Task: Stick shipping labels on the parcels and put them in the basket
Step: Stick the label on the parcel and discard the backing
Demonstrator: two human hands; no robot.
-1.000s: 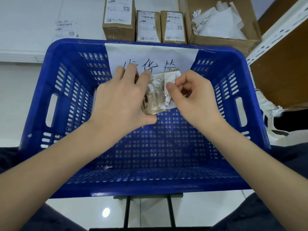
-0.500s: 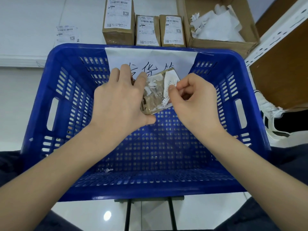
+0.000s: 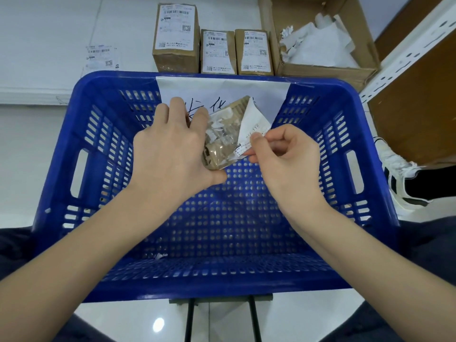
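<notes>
Filling the middle of the head view, a blue basket [image 3: 345, 144] with slotted walls sits on a dark stand over a glossy white floor [image 3: 44, 149]. Its far wall carries a white sheet [image 3: 266, 95] with handwritten characters, partly hidden and not readable. Above the basket's centre, the left hand [image 3: 170, 154] grips a clear bagged parcel [image 3: 222, 141], fingers curled round its far side. The right hand [image 3: 288, 159] pinches the edge of a white label [image 3: 254, 124] between thumb and forefinger; printed digits show on it but are too small to read. Along the top of the frame stand three labelled brown boxes [image 3: 176, 35], their barcodes visible. At upper right sits an open carton [image 3: 323, 67] holding crumpled white paper. A loose label sheet [image 3: 102, 56] lies at upper left on the floor.
</notes>
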